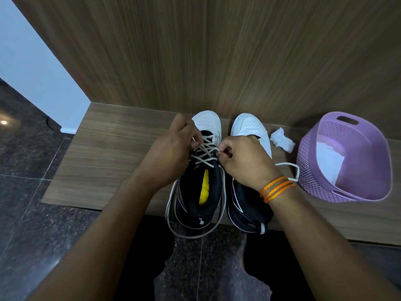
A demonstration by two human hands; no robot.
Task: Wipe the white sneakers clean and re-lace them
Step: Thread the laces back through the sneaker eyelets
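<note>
Two white-and-black sneakers stand side by side on a low wooden ledge (104,153), toes toward the wall. The left sneaker (207,122) has a yellow insole and a criss-crossed white lace (205,152); its loose ends loop down past the heel. My left hand (171,153) pinches the lace at the shoe's left eyelets. My right hand (245,161), with orange threads on the wrist, pinches the lace at the right eyelets. It covers the middle of the right sneaker (249,126), whose lace end trails off to the right.
A crumpled white wipe (282,140) lies right of the shoes. A tilted purple plastic basket (347,157) with white cloth inside stands at the far right. A wood-panelled wall rises behind the ledge. Dark stone floor (32,192) lies left and below.
</note>
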